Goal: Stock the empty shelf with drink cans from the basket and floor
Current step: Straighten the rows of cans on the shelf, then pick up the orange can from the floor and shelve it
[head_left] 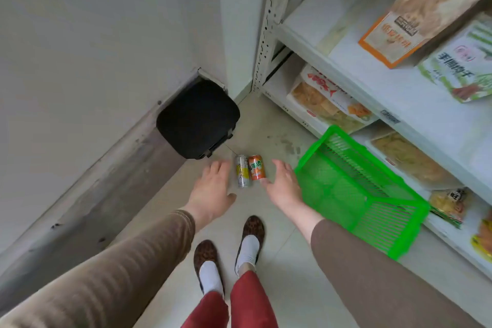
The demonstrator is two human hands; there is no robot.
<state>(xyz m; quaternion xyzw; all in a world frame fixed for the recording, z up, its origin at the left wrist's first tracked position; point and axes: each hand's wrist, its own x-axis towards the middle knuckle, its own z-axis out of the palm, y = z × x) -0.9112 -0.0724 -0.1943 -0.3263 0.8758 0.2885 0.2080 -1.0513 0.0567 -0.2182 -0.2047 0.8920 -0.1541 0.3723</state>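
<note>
Your left hand [213, 189] and right hand [283, 186], both spread and holding nothing, flank two cans [249, 173] lying on open floor [279, 261], the green basket [354, 189] just right.

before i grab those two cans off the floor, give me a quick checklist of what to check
1. Silver-and-yellow drink can and orange drink can side by side on the floor: ok.
2. Left hand open, beside the silver can: ok.
3. Right hand open, beside the orange can: ok.
4. Both hands empty: ok.
5. Green plastic basket empty: ok, nothing visible inside.
6. Free space on the white metal shelf: ok.
</note>
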